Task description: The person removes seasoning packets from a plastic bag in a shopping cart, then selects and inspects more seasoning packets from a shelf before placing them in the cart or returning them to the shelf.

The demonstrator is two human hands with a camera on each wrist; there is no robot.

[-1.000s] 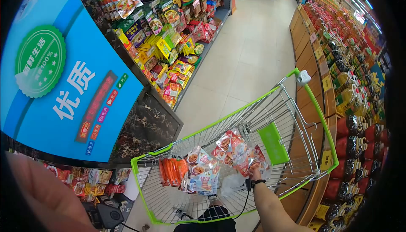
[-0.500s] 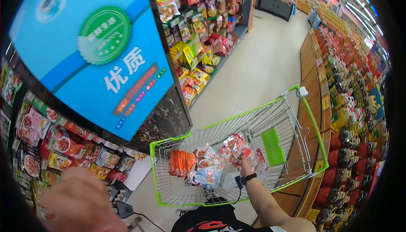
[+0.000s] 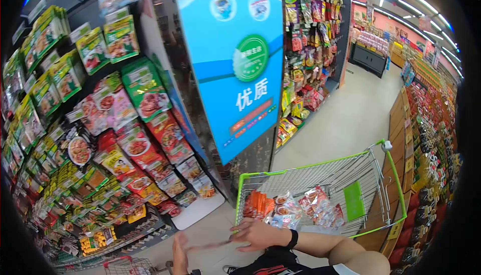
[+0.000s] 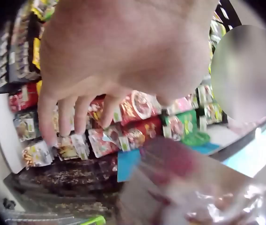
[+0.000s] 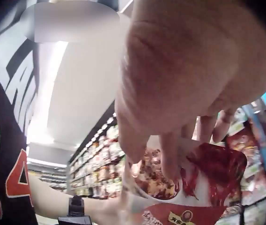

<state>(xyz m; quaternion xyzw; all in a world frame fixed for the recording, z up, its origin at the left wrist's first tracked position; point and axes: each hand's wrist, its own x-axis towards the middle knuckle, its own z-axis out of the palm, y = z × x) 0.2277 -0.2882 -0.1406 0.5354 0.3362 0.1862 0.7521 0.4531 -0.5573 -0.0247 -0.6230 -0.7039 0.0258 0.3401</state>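
The left hand (image 3: pixel 179 255) sits low in the head view, fingers straight and holding nothing, its palm at the near end of a flat red sauce packet (image 3: pixel 208 246). The packet lies edge-on between the hands, long axis running left to right. The right hand (image 3: pixel 258 234) pinches its far end, in front of the shopping cart (image 3: pixel 381 174).
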